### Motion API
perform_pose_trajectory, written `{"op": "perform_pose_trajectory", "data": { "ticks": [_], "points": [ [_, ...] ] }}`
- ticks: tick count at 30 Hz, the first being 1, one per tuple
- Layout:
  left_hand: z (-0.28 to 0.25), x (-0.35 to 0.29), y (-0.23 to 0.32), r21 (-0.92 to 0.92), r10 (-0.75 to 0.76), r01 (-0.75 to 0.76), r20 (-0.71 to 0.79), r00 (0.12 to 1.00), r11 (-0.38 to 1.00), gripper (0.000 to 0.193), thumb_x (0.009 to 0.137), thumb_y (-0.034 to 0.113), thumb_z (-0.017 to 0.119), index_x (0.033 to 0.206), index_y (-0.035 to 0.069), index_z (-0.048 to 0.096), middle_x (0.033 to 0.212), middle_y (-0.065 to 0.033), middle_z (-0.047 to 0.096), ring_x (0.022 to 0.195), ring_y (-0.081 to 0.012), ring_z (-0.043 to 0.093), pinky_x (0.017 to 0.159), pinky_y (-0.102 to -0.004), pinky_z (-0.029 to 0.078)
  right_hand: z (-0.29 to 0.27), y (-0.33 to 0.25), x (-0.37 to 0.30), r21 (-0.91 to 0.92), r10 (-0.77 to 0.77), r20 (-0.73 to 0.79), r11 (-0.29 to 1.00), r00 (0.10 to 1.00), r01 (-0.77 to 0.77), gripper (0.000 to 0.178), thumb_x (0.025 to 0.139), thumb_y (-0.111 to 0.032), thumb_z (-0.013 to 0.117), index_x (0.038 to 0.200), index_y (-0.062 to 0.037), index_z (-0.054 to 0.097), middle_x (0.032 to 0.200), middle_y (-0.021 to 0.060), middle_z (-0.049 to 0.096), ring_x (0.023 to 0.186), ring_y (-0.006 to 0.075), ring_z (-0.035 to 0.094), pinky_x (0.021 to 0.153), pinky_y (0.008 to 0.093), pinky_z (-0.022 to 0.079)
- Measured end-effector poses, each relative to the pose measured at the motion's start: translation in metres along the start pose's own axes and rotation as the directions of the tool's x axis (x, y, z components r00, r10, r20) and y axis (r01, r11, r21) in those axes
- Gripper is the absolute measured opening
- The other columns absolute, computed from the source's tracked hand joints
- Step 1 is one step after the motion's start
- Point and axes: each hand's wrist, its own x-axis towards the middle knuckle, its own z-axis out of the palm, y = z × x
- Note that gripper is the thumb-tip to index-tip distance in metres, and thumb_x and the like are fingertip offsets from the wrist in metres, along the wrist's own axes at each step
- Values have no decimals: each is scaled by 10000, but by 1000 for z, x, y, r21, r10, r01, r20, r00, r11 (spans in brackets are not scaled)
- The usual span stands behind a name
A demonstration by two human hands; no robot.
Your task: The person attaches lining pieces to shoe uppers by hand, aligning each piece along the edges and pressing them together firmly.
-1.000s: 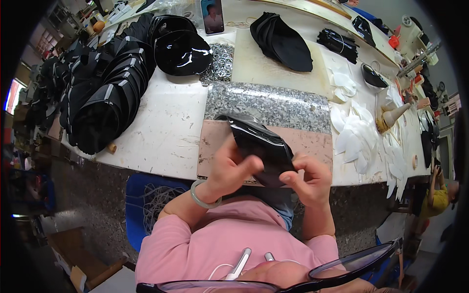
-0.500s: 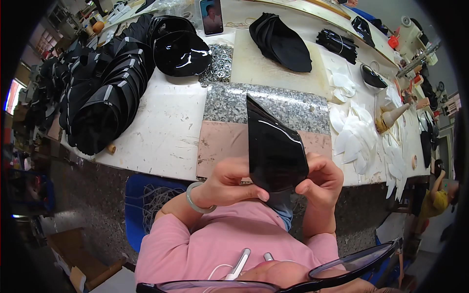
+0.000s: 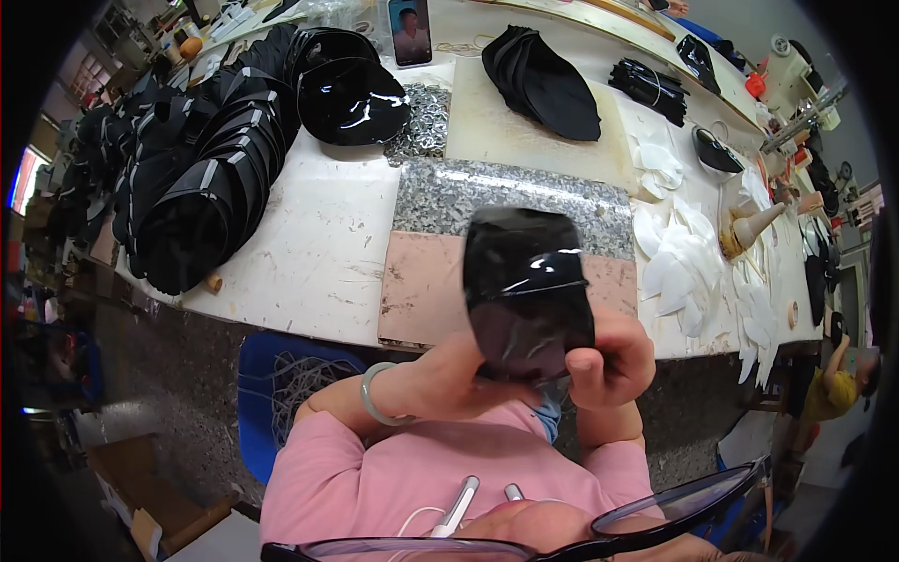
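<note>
Black piece (image 3: 524, 328) up in the air, off the counter (image 3: 290, 253), over the near edge of the pink board (image 3: 421, 290); from this view its top covers part of the slab (image 3: 440, 192) behind. Broad glossy face turned up, a bright streak across it, the body slightly bowed.

Right hand (image 3: 613, 361) clamped on the right edge, low down, thumb toward the wearer, bent fingers along the side. Left hand (image 3: 454, 375) against the lower left edge; its fingertips run out of sight behind the piece, so cannot tell how tightly it closes, or whether it only props.

Handling, as judged by eye: light, sheet-like, stiff enough to keep a curve yet likely to flex under a squeeze. Gloss suggests a slick face, probably quick to scuff or smear. Best hold looks to be the two side edges near the lower end, one hand each, pinching thin rim and leaving the shiny middle alone.

Around: long black stack (image 3: 220, 178) well to the left; metal rings (image 3: 421, 122) beyond the slab's left corner; matt black pieces (image 3: 552, 89) fanned at the back; white pieces (image 3: 684, 262) spread to the right.
</note>
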Motion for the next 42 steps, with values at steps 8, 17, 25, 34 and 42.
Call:
{"op": "perform_pose_trajectory", "data": {
  "ticks": [8,17,25,34,42],
  "points": [
    [-3,-2,-9,-211,77,-125,-221,972,969,564,863,30,657,1311,1,316,1104,-98,568,996,-143,589,830,-264,490,-1,2,11,-51,161,250,987,955,-153,312,712,-86,803,929,25,609,717,106,643,639,180,649,573,256,496],
    [-2,1,-14,-162,0,-55,-321,947,985,292,911,-8,570,1188,-3,478,1070,-68,592,983,-100,571,836,-236,466,8,2,2,-4,326,138,945,935,-328,367,765,-57,756,1070,48,581,759,88,656,799,155,625,606,251,503],
    [-17,-17,-10,-341,-187,171,-15,982,924,607,878,78,649,1371,13,300,1221,-75,521,1103,-137,529,934,-305,447,29,5,0,-81,413,49,909,909,-408,491,764,13,715,1214,37,519,817,84,660,733,142,571,646,252,468],
    [-56,-90,22,-195,-132,39,-489,862,980,297,885,-59,555,1178,-40,511,1062,-87,627,948,-106,591,823,-240,484,72,-30,26,-103,272,442,962,855,-253,580,812,-27,689,1333,26,440,1066,113,667,995,174,633,881,273,460],
    [-86,-95,45,-232,-33,-85,-464,885,969,295,894,24,570,1177,-57,536,1065,-102,644,953,-144,611,858,-270,477,20,9,8,207,499,213,817,840,-538,629,959,-515,375,1288,12,476,1183,173,601,1077,267,600,893,392,499]
  ]
}}
